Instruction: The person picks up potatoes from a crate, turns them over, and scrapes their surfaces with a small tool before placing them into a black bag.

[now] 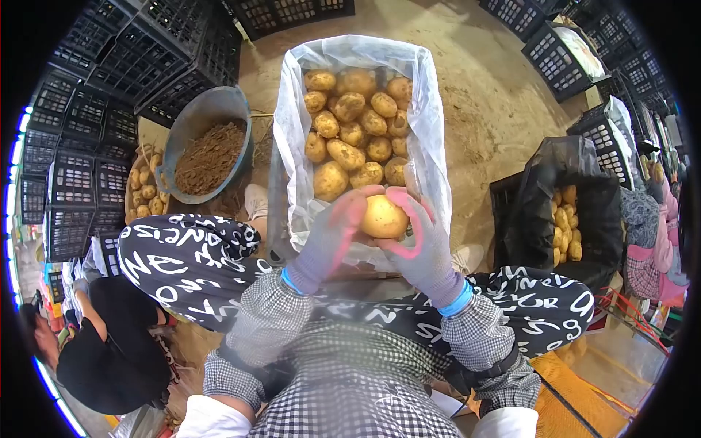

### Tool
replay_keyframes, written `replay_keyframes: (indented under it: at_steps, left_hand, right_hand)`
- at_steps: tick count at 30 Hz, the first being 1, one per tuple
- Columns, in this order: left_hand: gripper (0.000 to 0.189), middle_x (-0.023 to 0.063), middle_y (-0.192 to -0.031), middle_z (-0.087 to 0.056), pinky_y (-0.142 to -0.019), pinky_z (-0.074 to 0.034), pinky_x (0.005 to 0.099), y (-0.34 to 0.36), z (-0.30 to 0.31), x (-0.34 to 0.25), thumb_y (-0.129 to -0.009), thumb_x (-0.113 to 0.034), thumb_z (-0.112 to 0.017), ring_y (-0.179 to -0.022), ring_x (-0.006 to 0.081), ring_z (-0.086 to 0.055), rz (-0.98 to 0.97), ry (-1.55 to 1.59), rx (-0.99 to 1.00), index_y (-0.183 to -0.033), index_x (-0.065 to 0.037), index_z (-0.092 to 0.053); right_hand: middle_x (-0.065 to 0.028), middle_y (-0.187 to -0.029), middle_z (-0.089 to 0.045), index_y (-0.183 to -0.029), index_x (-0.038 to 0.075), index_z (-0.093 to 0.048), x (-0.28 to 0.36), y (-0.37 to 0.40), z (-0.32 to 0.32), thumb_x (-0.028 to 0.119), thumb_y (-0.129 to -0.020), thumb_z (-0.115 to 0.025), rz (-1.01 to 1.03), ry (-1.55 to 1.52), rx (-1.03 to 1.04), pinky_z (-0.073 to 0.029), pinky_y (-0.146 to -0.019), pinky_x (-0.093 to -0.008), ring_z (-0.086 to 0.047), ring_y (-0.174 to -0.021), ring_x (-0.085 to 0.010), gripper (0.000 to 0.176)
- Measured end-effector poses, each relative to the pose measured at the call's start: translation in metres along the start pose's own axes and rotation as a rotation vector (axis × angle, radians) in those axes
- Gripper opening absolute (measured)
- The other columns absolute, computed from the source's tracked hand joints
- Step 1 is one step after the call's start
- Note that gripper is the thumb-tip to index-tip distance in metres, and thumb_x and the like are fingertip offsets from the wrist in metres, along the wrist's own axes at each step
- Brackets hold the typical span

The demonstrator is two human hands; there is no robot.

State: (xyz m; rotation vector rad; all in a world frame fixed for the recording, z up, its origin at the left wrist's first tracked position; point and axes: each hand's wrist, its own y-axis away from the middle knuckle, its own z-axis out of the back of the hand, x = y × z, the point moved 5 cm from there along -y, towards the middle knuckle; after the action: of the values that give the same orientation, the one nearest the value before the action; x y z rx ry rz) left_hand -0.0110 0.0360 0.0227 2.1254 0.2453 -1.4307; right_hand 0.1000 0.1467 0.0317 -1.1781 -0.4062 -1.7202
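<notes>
Yellow round potato (383,217) clamped between fingers of grey-gloved left hand (328,237) and right hand (425,244) above white-plastic-lined crate (431,124); keep both grips snug, not crushing.

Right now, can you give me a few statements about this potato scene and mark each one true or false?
1. The left hand and right hand, both gloved, hold one potato together. True.
2. The plastic-lined crate straight ahead is empty. False: the clear-lined crate is heaped with potatoes.
3. The round basin holds brown loose material. True.
4. The crate on the right has a white lining. False: that is a black-lined crate.
</notes>
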Motion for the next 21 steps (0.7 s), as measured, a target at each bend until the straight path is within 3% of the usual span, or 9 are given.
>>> replay_keyframes:
  at_steps: [4,10,16,19,21]
  left_hand:
    - [0.049,0.0092,-0.130,-0.053,-0.100,-0.048,0.0312,0.003,0.009,0.008,-0.095,-0.027,-0.064,-0.119,0.0194,-0.054,-0.073,-0.083,-0.009,-0.134,0.000,-0.050]
    - [0.064,0.0099,-0.141,-0.044,-0.111,-0.037,0.0358,0.006,0.005,0.004,-0.080,-0.004,-0.077,-0.131,0.0210,-0.044,-0.163,0.051,0.094,-0.137,0.000,-0.047]
    - [0.058,0.0132,-0.143,-0.043,-0.112,-0.036,0.0358,0.006,0.001,0.000,-0.081,-0.005,-0.075,-0.133,0.0228,-0.043,-0.240,-0.064,0.097,-0.134,-0.001,-0.053]
    - [0.047,0.0124,-0.144,-0.043,-0.110,-0.037,0.0336,0.005,-0.004,0.003,-0.084,-0.006,-0.071,-0.131,0.0222,-0.045,-0.224,-0.106,0.176,-0.129,-0.001,-0.058]
    - [0.039,0.0117,-0.144,-0.044,-0.107,-0.039,0.0323,-0.002,-0.011,-0.004,-0.088,-0.009,-0.068,-0.130,0.0212,-0.046,-0.269,-0.182,0.203,-0.125,-0.002,-0.061]
  right_hand:
    - [-0.0186,-0.131,-0.053,-0.139,0.003,-0.045,-0.002,-0.002,-0.005,0.008,-0.067,-0.080,-0.114,-0.055,0.048,-0.042,-0.103,-0.0396,-0.051,-0.122,-0.0338,0.080]
    - [-0.0196,-0.134,-0.050,-0.141,0.003,-0.043,-0.006,-0.002,-0.001,0.008,-0.067,-0.079,-0.113,0.000,0.126,-0.040,-0.105,-0.0382,-0.049,-0.125,-0.0339,0.083]
    - [-0.0187,-0.134,-0.050,-0.137,0.002,-0.047,0.006,-0.008,0.010,0.005,-0.067,-0.078,-0.062,-0.117,0.082,-0.040,-0.106,-0.0375,-0.049,-0.126,-0.0305,0.077]
    - [-0.0152,-0.125,-0.057,-0.133,0.001,-0.051,0.002,-0.002,0.015,0.003,-0.070,-0.076,-0.154,-0.102,0.002,-0.047,-0.098,-0.0346,-0.059,-0.114,-0.0265,0.068]
    - [-0.0114,-0.117,-0.061,-0.131,0.001,-0.053,-0.015,0.005,0.025,0.003,-0.074,-0.074,-0.406,-0.436,-0.123,-0.051,-0.091,-0.0318,-0.063,-0.104,-0.0220,0.061]
